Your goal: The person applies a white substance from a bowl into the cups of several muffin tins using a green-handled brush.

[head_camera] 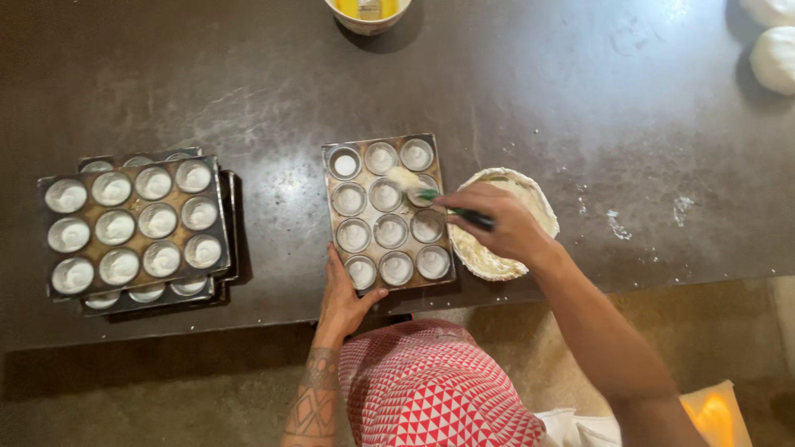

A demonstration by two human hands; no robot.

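Mid-greasing, the right hand (505, 222) grips a brush (431, 197) over the centre muffin tray (386, 213), left hand (346, 296) steadying its edge; remaining cups seemingly need coating.

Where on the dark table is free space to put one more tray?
Free: the wide bare table behind both trays, and the strip between the stacked trays and the muffin tray. Crowded: right of that tray, where the right hand with its brush covers the bowl.
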